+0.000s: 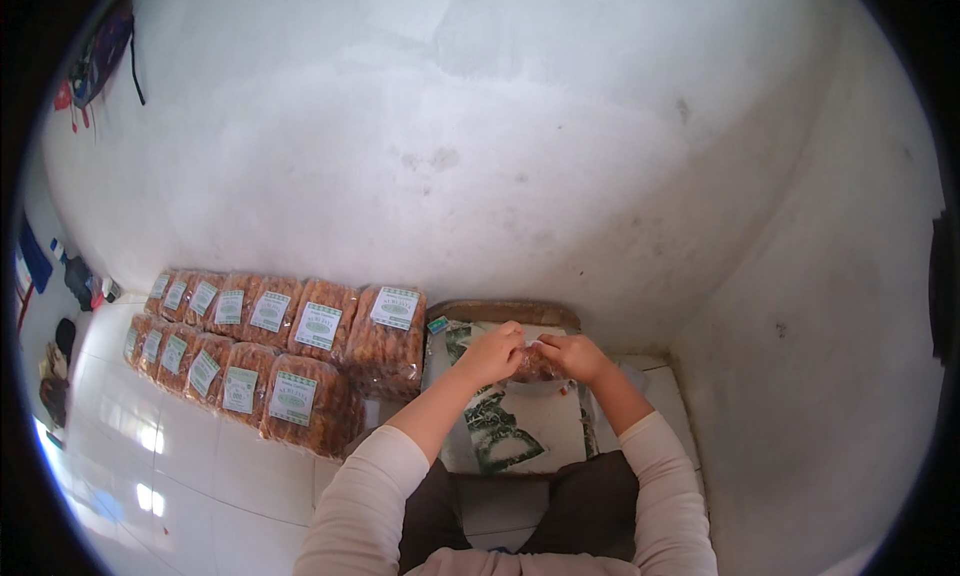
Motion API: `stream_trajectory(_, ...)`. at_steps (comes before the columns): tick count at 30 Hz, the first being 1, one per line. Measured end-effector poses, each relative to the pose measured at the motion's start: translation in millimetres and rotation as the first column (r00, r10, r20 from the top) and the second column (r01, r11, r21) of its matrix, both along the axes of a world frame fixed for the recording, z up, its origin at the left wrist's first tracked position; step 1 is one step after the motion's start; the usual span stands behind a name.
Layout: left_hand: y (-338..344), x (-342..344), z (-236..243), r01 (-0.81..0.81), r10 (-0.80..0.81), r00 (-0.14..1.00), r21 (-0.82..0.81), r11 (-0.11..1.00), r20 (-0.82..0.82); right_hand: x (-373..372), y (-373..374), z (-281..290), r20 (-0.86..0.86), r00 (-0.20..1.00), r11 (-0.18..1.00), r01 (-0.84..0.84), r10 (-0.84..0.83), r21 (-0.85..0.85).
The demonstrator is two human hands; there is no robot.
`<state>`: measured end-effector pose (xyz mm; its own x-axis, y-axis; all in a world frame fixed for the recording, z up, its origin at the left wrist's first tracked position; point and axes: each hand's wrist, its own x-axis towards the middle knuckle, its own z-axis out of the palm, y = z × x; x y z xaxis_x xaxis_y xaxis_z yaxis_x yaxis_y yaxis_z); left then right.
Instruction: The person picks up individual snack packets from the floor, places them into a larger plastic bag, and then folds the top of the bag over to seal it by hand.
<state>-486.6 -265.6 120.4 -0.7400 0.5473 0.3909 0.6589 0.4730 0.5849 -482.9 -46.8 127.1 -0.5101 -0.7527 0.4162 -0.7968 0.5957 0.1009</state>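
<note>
While both hands are meeting over the lap, the small clear plastic packet of brown fried snack [533, 364] is sitting directly between them, at the centre of the view, slightly right of the midline.

Item: left hand [490, 354]. Lying at nine o'clock from the packet, fingers curled shut and pinching its left end.

Item: right hand [577, 356]. Lying at three o'clock from the packet, fingers likewise closed on its right end. Both hands are equally near; neither is leading.

Item: packet axis. Its long axis is running roughly nine to three o'clock, across the body, spanning the gap from one pinch to the other. How much of it is hidden inside the fingers I cannot tell.

Item: white plastic sheet with green printed pattern [500, 431]. Spreading under the hands toward six o'clock, over a brown woven tray [500, 311] whose rim is showing at twelve o'clock.

Item: two rows of large clear bags of brown snack with white and green labels [270, 351]. Standing on the white tiled floor [200, 476] at nine o'clock, well apart from the hands, against the white plastered wall [450, 156].
</note>
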Motion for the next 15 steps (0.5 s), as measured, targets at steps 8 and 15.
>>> stream_trajectory(8,12.7,-25.8,6.1,0.032,-0.037,0.942,0.021,0.999,0.334,4.4,-1.9,0.6,0.031,0.999,1.000,0.020,-0.020,0.006)
stream_trajectory(15,26.8,-34.9,-1.2,0.091,-0.086,0.987,-0.032,0.995,0.132,3.4,5.7,-4.1,0.066,0.996,0.995,0.059,-0.054,-0.078)
